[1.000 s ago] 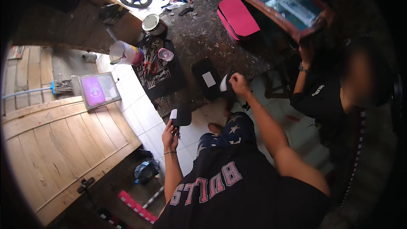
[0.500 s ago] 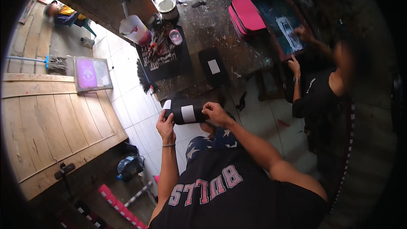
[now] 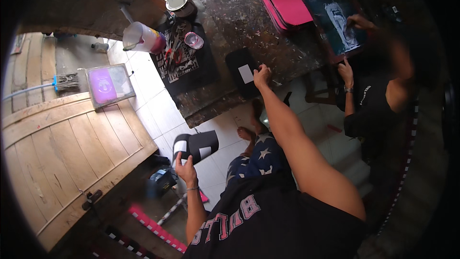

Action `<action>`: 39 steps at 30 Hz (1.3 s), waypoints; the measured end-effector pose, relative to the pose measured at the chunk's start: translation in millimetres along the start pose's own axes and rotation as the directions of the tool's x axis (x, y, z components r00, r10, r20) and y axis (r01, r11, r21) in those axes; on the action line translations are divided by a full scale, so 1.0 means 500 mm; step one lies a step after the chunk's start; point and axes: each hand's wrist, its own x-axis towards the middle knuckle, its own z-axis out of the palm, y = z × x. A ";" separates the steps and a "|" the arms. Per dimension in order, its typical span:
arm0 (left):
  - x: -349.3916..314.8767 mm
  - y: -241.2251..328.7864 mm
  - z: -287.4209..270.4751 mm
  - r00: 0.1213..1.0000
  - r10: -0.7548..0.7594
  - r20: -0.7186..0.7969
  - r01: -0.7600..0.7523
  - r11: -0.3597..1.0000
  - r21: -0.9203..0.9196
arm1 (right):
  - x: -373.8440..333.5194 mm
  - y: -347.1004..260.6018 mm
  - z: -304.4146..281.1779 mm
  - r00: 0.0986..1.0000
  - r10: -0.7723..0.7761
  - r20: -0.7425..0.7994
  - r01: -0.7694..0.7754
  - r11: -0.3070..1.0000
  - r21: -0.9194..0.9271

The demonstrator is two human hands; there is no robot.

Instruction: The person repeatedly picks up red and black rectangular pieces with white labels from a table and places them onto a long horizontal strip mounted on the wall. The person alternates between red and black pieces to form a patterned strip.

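My left hand holds a bent black panel with white rectangles on it, above the tiled floor and away from the table. Its thumb and fingers close on the panel's lower edge; whether several layers are in it, I cannot tell. Reaching forward, my right hand has its fingers pinched at the right edge of another black panel. That one lies flat near the table's front edge, with a white rectangle on it beside my fingertips.
On the stained worktable are a pink stack, a plastic pitcher, a lidded can, a small pink-rimmed cup and red-handled scissors. To the right, a co-worker's hands work over a dark framed screen. A wooden surface is at left.
My right hand has let go of the held panel and moved forward to the panel on the table. My left hand has lowered slightly, still holding its panel. The view has shifted.
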 end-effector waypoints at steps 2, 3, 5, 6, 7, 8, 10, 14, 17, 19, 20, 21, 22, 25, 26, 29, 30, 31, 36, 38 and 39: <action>0.007 -0.068 -0.018 0.988 0.154 -0.022 -0.145 0.962 0.230 | 0.023 -0.030 0.008 0.999 0.052 0.009 -0.052 0.999 0.013; 0.003 -0.058 -0.016 0.997 0.071 -0.036 -0.066 0.990 0.124 | 0.026 -0.021 0.006 0.997 0.064 0.043 -0.065 0.998 0.022; 0.004 -0.050 -0.011 0.998 -0.042 -0.039 0.041 0.999 -0.025 | 0.022 -0.019 0.000 0.995 0.065 0.073 -0.069 0.997 0.044; 0.006 -0.029 -0.002 0.998 -0.047 -0.045 0.045 0.998 -0.045 | 0.015 -0.021 -0.008 0.996 0.052 0.072 -0.056 0.997 0.052; 0.002 -0.007 0.002 0.997 -0.052 -0.050 0.048 0.997 -0.065 | 0.015 -0.025 -0.011 0.997 0.039 0.071 -0.044 0.997 0.060; 0.003 0.008 0.005 0.997 -0.056 -0.052 0.052 0.995 -0.081 | 0.021 -0.027 -0.010 0.993 0.053 0.109 -0.058 0.997 0.043; 0.015 -0.002 0.005 0.998 -0.062 -0.023 0.061 0.997 -0.039 | 0.027 -0.028 -0.007 0.979 0.084 0.185 -0.086 0.996 0.007; 0.014 0.016 0.021 1.000 0.010 0.023 -0.010 1.000 -0.022 | 0.022 -0.050 -0.008 0.987 0.118 0.109 -0.132 0.983 0.127; 0.032 0.065 0.005 0.990 0.093 0.108 -0.090 0.996 -0.025 | 0.054 0.057 0.124 0.952 0.263 -0.157 -0.157 0.859 0.487; 0.029 0.049 -0.011 0.985 0.102 0.139 -0.091 0.992 -0.083 | 0.055 0.055 0.143 0.933 0.319 -0.165 -0.199 0.842 0.501; 0.039 0.033 -0.011 0.976 0.132 0.173 -0.117 0.988 -0.097 | 0.059 0.070 0.146 0.923 0.343 -0.175 -0.217 0.839 0.499; 0.034 0.024 -0.016 0.970 0.156 0.185 -0.136 0.984 -0.117 | 0.054 0.063 0.138 0.935 0.319 -0.156 -0.210 0.851 0.482; 0.032 0.018 -0.021 0.963 0.180 0.199 -0.155 0.978 -0.137 | 0.049 0.061 0.125 0.949 0.312 -0.051 -0.257 0.856 0.449; 0.000 -0.042 -0.061 0.975 0.145 0.168 -0.123 0.983 -0.135 | -0.003 -0.028 0.016 0.918 0.245 0.311 -0.321 0.921 0.222; -0.003 -0.067 -0.074 0.973 0.163 0.162 -0.138 0.978 -0.159 | -0.009 -0.041 -0.004 0.914 0.212 0.347 -0.271 0.954 0.129; 0.035 -0.042 -0.060 0.885 0.354 0.302 -0.304 0.932 -0.199 | 0.093 0.186 0.090 0.902 -0.074 -0.425 0.001 0.986 -0.168; 0.006 -0.082 -0.082 0.896 0.359 0.261 -0.319 0.930 -0.181 | 0.018 0.158 0.073 0.941 -0.128 -0.312 0.089 0.987 -0.135; 0.007 -0.116 -0.104 0.914 0.308 0.264 -0.268 0.947 -0.179 | -0.055 0.126 0.050 0.962 -0.175 -0.208 0.160 0.983 -0.089; -0.055 -0.093 -0.093 0.866 0.383 0.321 -0.293 0.910 -0.294 | -0.293 0.118 -0.236 0.993 0.087 0.082 -0.110 0.407 0.907; -0.090 -0.069 -0.073 0.809 0.409 0.421 -0.299 0.904 -0.305 | -0.452 0.072 -0.460 0.915 0.201 0.351 -0.345 -0.065 0.936; -0.086 -0.077 -0.059 0.754 0.451 0.477 -0.333 0.889 -0.314 | -0.522 0.132 -0.508 0.936 0.231 0.266 -0.288 0.066 0.955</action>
